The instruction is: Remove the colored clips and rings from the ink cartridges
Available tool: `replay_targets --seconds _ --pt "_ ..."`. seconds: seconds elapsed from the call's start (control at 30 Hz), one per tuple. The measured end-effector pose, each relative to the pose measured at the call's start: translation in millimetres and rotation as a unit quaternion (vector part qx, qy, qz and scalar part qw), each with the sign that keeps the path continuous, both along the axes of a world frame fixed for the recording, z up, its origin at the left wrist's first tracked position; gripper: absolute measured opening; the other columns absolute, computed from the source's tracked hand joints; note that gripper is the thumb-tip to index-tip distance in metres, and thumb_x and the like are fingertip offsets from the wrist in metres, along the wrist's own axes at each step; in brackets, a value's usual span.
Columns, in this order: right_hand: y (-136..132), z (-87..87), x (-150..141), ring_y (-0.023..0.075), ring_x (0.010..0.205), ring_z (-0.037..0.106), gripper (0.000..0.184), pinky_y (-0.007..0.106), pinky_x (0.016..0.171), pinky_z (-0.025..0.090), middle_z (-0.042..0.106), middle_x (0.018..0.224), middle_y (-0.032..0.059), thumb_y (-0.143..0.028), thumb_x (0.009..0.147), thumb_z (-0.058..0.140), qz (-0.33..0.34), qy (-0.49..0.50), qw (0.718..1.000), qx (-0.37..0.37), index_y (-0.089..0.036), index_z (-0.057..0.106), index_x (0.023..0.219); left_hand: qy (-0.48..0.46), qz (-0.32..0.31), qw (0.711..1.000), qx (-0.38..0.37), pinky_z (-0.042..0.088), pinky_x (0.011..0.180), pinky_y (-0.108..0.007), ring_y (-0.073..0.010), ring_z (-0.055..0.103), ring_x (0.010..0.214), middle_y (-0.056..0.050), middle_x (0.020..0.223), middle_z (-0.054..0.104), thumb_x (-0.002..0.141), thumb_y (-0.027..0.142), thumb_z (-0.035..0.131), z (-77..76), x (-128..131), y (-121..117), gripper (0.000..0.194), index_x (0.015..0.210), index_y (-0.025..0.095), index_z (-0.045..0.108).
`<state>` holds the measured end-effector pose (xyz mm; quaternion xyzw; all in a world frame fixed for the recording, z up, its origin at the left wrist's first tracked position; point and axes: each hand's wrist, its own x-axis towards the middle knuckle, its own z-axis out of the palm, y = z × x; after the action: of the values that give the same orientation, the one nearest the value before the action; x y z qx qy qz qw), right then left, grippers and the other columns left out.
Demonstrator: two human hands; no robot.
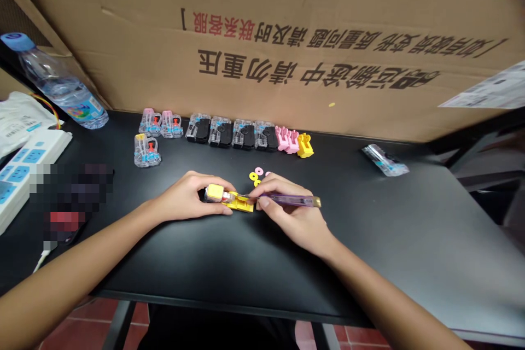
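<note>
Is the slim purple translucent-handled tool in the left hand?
No, the right hand holds the slim purple translucent-handled tool, while the left hand grips a small yellow-and-clear plastic assembly.

Place: small tabletop workspace, home or workshop unclear | black table (410, 219) | cardboard (143, 54) | power strip (18, 178) | plastic parts lined up (244, 134)

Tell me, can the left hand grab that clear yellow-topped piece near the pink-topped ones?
Probably yes: nothing seems to stand between the left hand and the clear yellow-topped piece. But that hand is busy holding a yellow plastic part, so it might need to let go first.
</note>
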<state>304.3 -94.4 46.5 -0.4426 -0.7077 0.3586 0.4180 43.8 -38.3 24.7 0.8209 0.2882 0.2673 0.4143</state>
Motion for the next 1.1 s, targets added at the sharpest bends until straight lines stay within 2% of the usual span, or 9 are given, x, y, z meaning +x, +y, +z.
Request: replay_targets --seconds 0.1,0.23,0.33,0.5,0.63,0.73,0.9,1.1 --pt "1.9 3.0 1.3 0.022 0.083 0.069 0.016 0.045 0.09 0.056 0.077 0.087 0.0042 -0.018 0.094 0.065 0.031 -0.01 0.999 0.018 -0.025 0.079 0.092 0.0 -0.002 1.0 0.001 0.056 0.081 -0.024 -0.0169 0.079 0.087 -0.002 0.103 0.085 0.086 0.038 0.09 -1.0 -0.6 0.0 0.036 0.117 0.021 0.081" --pt "3.9 5.1 2.0 0.0212 0.082 0.07 0.017 0.042 0.086 0.058 0.078 0.09 0.0051 -0.018 0.093 0.066 0.053 -0.014 0.998 0.005 -0.025 0.081 0.092 -0.009 -0.011 1.0 -0.004 0.059 0.09 -0.027 -0.0195 0.081 0.092 -0.006 0.109 0.085 0.086 0.037 0.091 -2.2 -1.1 -0.5 0.04 0.121 0.02 0.081" --pt "3.6 3.1 0.7 0.0212 0.078 0.072 0.016 0.042 0.087 0.059 0.079 0.085 0.0042 -0.024 0.098 0.067 0.022 -0.008 0.999 -0.03 -0.024 0.082 0.093 -0.016 -0.016 1.0 -0.004 0.06 0.093 -0.028 -0.0206 0.081 0.094 -0.007 0.112 0.085 0.086 0.037 0.09 -2.3 -0.9 -1.1 0.042 0.123 0.02 0.081" --pt "1.4 -2.4 -1.6 0.0216 0.07 0.074 0.03 0.037 0.071 0.061 0.075 0.072 0.0037 -0.043 0.104 0.065 -0.024 0.038 0.994 -0.104 -0.021 0.082 0.093 -0.021 -0.019 1.0 0.008 0.061 0.091 -0.029 -0.0208 0.082 0.094 -0.008 0.113 0.085 0.086 0.035 0.09 -2.9 -0.2 -1.5 0.044 0.126 0.02 0.08" --pt "0.4 -0.3 1.8 0.0205 0.069 0.071 0.029 0.036 0.071 0.058 0.073 0.068 0.0027 -0.038 0.103 0.065 -0.02 0.044 0.996 -0.081 -0.021 0.079 0.085 -0.016 -0.017 1.0 0.008 0.061 0.093 -0.029 -0.0208 0.082 0.094 -0.008 0.112 0.085 0.086 0.036 0.09 -3.1 0.2 -1.2 0.043 0.125 0.02 0.08" --pt "-1.0 4.2 4.1 0.0188 0.063 0.067 0.024 0.035 0.067 0.054 0.072 0.066 0.0017 -0.028 0.101 0.063 0.01 0.031 0.998 -0.051 -0.022 0.077 0.082 -0.007 -0.011 1.0 0.005 0.061 0.094 -0.03 -0.021 0.081 0.094 -0.007 0.111 0.085 0.087 0.036 0.09 -2.0 0.8 -1.3 0.041 0.123 0.021 0.081" --pt "-3.4 7.7 2.1 0.018 0.067 0.069 0.019 0.033 0.065 0.056 0.075 0.075 0.0025 -0.016 0.094 0.063 0.081 0.016 0.996 0.027 -0.023 0.079 0.088 -0.008 -0.013 1.0 0.01 0.061 0.093 -0.029 -0.0207 0.081 0.094 -0.007 0.112 0.085 0.087 0.033 0.089 -1.6 1.0 -1.9 0.039 0.122 0.021 0.08" --pt "-2.9 6.9 1.2 0.0177 0.071 0.071 0.023 0.033 0.067 0.058 0.077 0.082 0.0041 -0.011 0.092 0.061 0.104 -0.009 0.994 0.037 -0.024 0.08 0.093 -0.009 -0.019 1.0 0.02 0.06 0.088 -0.029 -0.0206 0.081 0.09 -0.008 0.109 0.085 0.086 0.036 0.09 -6.5 0.4 -1.1 0.04 0.122 0.021 0.081"
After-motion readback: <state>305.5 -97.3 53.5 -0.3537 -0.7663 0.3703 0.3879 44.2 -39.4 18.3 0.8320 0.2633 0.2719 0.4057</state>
